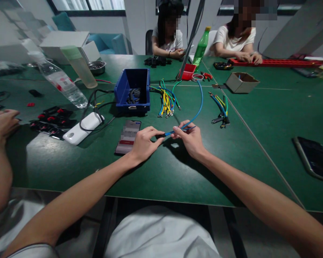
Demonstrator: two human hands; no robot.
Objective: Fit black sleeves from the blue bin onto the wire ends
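Blue wire pinched in both hands, a black piece at its left end

In the head view, the left hand has its grip clamped on the black piece, thumb and fingertips together around it near the middle of the surface. The black piece pokes out just right of those fingertips, where the blue wire meets it. The right hand is just beside it, its grip closed on the blue wire a little right of that meeting point. From there the wire runs right and far in a wide arc, up to a pale ring near a red tray. A thin blue length also shows past the right hand's fingers.

Left of the black piece, partly behind the left hand, a phone lies on the surface. On the far side of the hands is a dark blue bin with dark pieces inside. To its right is a bunch of yellow, green and blue wires with metal ends; farther right lies a smaller bundle with some dark ends. A white device lies left of the phone, near black-and-red parts. At the far right, two people sit across the surface.
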